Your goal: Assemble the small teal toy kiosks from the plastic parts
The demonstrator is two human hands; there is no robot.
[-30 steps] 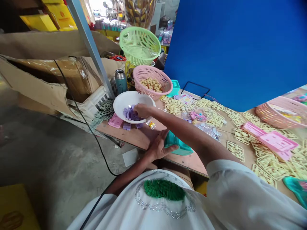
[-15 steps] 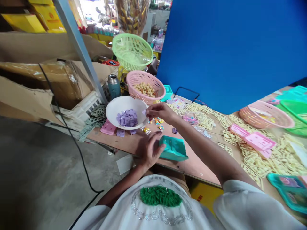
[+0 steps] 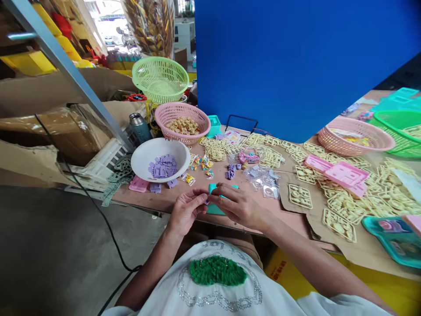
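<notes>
Both hands meet over the near edge of the table. My left hand (image 3: 187,210) is closed, with a small purple plastic piece (image 3: 207,202) pinched at its fingertips. The fingers of my right hand (image 3: 240,205) are bent together at the same piece, covering most of it. Below and behind them lies a teal plastic box (image 3: 215,210), partly hidden by the right hand. To the left, a white bowl (image 3: 138,164) holds flat purple pieces (image 3: 163,166). Small bags of colourful bits (image 3: 202,163) and loose dark purple parts (image 3: 230,172) lie just beyond the hands.
A pink basket (image 3: 161,115) of tan pieces and a green basket (image 3: 138,74) stand behind the bowl, near a flask (image 3: 140,128). A large blue panel (image 3: 279,66) rises at the back. Cream frames (image 3: 345,206) and pink trays (image 3: 348,175) cover the right side.
My right hand has come back from the white bowl's rim to my left hand. The left hand has left the teal box's side and now pinches the purple piece. The view has shifted right.
</notes>
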